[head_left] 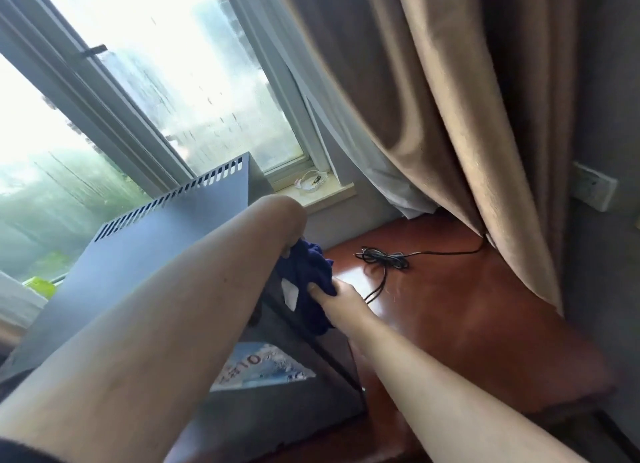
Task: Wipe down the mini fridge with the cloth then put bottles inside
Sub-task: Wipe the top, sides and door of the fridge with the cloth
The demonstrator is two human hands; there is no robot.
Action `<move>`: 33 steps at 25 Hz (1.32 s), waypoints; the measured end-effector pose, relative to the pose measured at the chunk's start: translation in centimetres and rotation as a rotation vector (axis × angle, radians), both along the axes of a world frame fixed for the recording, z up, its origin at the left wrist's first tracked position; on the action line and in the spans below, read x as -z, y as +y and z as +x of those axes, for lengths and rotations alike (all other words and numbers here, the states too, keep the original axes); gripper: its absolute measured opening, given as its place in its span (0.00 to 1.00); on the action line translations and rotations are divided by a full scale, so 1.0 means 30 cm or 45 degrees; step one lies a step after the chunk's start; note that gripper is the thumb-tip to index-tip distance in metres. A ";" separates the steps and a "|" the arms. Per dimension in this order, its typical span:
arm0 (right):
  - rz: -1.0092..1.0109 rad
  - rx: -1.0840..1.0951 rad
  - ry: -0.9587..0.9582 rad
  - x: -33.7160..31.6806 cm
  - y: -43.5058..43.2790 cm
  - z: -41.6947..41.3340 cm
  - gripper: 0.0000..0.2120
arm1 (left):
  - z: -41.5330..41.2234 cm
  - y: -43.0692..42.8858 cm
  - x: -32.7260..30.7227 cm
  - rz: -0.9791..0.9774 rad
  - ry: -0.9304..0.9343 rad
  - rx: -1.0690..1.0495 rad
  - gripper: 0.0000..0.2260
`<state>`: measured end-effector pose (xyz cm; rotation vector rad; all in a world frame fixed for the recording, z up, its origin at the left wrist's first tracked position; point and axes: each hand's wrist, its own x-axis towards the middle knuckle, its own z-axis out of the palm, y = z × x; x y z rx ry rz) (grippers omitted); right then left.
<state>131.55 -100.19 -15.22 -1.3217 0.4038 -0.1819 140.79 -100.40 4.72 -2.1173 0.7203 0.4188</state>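
While the left grip (294, 222) and right grip (341, 294) both clutch the bunched blue cloth (308, 268) at the edge of the mini fridge (166, 241), flattening it should wipe more evenly.

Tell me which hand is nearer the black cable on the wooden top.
Right. The right hand grips the blue cloth beside the black cable, whose strand nearly reaches it. The left hand grips the cloth higher up, at the top edge of the mini fridge, farther left.
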 end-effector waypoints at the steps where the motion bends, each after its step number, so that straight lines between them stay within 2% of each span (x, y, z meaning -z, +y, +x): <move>1: 0.011 -0.032 0.006 0.011 -0.029 0.053 0.04 | 0.049 -0.020 0.011 -0.008 0.014 -0.042 0.17; 6: 0.130 -0.180 0.150 0.072 -0.152 0.301 0.06 | 0.257 -0.111 0.048 -0.103 0.018 -0.176 0.19; 9: 0.188 -0.249 0.181 0.090 -0.209 0.432 0.15 | 0.357 -0.156 0.062 -0.222 0.022 -0.240 0.17; 11: 0.246 -0.251 0.190 0.106 -0.234 0.511 0.16 | 0.419 -0.174 0.081 -0.311 0.036 -0.295 0.17; 15: 0.312 -0.235 0.205 0.145 -0.261 0.637 0.14 | 0.504 -0.195 0.119 -0.422 0.014 -0.347 0.15; 20: 0.467 -0.067 0.144 0.086 -0.229 0.629 0.08 | 0.534 -0.183 0.101 -0.398 0.092 -0.290 0.15; 26: 0.294 0.109 0.031 -0.232 -0.156 0.537 0.07 | 0.469 -0.057 -0.154 -0.556 0.092 0.057 0.16; 30: 0.072 0.251 0.007 -0.409 -0.023 0.367 0.07 | 0.376 0.174 -0.255 -0.880 0.060 0.386 0.05; 33: -0.197 0.434 -0.093 -0.501 0.057 0.227 0.05 | 0.345 0.395 -0.295 -1.029 0.154 0.488 0.16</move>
